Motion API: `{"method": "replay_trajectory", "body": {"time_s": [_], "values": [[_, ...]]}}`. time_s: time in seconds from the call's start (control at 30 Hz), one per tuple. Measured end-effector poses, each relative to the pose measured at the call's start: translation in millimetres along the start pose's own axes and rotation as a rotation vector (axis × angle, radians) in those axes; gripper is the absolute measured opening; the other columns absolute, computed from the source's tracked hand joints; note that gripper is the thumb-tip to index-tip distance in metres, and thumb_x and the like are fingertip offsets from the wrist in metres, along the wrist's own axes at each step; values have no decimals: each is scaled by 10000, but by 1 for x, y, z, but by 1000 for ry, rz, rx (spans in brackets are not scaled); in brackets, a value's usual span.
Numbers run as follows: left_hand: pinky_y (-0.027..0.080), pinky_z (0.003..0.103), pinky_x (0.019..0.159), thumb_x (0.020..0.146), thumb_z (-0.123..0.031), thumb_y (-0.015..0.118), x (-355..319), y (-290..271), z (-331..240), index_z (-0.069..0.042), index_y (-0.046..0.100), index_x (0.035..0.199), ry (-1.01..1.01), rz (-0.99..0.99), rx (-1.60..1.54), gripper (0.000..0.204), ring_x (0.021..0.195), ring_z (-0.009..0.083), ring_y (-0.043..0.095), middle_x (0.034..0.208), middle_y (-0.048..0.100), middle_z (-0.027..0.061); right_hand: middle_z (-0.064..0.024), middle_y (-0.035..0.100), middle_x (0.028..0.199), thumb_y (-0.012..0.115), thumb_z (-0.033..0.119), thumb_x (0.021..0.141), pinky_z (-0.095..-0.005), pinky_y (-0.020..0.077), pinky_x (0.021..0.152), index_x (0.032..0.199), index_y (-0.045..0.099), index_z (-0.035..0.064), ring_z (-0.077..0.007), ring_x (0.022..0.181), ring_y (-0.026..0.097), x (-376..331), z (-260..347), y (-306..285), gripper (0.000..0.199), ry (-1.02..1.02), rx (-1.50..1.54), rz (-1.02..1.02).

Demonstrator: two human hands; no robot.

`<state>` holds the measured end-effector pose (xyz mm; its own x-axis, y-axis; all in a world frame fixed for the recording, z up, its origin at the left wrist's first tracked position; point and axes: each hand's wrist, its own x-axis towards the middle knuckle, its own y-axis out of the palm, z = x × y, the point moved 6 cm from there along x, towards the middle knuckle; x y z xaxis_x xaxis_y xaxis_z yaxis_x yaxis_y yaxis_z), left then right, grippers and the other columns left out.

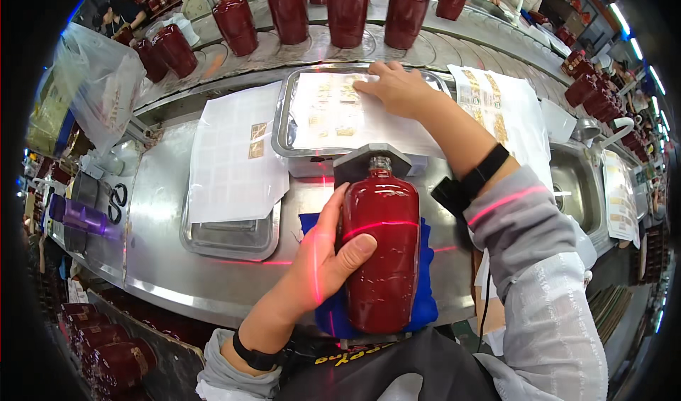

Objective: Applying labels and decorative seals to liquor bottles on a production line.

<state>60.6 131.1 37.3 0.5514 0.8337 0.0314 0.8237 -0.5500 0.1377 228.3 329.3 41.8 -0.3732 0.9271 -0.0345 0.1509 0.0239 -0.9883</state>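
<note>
A glossy dark red glass bottle [381,259] lies before me on a blue cloth [424,294], its clear neck pointing away and set against a dark angular rest [347,168]. My left hand [323,255] grips its left side, thumb across the upper face and fingers along the edge. Beyond the bottle, my right hand [397,89] reaches over a metal tray [282,128]. There the thumb touches a white sheet of small gold decals [326,121], while the other fingers bend apart from it near the tray's far rim. Whether a decal sits under the thumb is hidden.
White paper [237,160] with one gold decal covers another tray at left. More decal sheets [496,107] lie at right, near a sink [571,181]. Red bottles [347,14] line the conveyor behind. A purple drinking bottle [78,215] and black scissors [117,202] are far left.
</note>
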Motion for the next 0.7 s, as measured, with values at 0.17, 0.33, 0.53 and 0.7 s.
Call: {"method": "replay_trajectory", "body": {"time_s": [0.17, 0.33, 0.53, 0.7], "values": [[310, 354, 1097, 927, -433, 618, 0, -5, 6, 92, 119, 1479, -19, 29, -8, 911, 1326, 259, 403, 1433, 407, 224, -106, 501, 1344, 553, 50, 843, -447, 477, 925, 1215, 655, 258, -286, 1244, 476, -51, -34, 0, 438, -36, -98, -65], [316, 352, 1090, 924, -431, 624, -1, -4, 6, 82, 110, 1483, -5, 37, -62, 916, 1320, 253, 408, 1433, 408, 218, -136, 587, 1215, 588, 49, 834, -427, 491, 891, 1032, 736, 179, -311, 1161, 533, -88, -85, 0, 279, 82, -108, -161], [325, 343, 1083, 920, -439, 629, 1, -2, 3, 63, 128, 1486, -6, 26, -91, 907, 1298, 232, 422, 1408, 434, 180, -184, 666, 977, 624, 322, 798, -452, 500, 865, 941, 731, 63, -376, 979, 610, -62, -132, 24, 315, 483, 186, -226], [338, 344, 1077, 926, -448, 615, 0, 0, -3, 31, 161, 1488, 25, 20, -57, 867, 1284, 214, 437, 1396, 451, 156, -222, 678, 907, 657, 366, 710, -446, 516, 834, 838, 723, 24, -394, 892, 642, -60, -138, 24, 371, 492, 199, -250]]}}
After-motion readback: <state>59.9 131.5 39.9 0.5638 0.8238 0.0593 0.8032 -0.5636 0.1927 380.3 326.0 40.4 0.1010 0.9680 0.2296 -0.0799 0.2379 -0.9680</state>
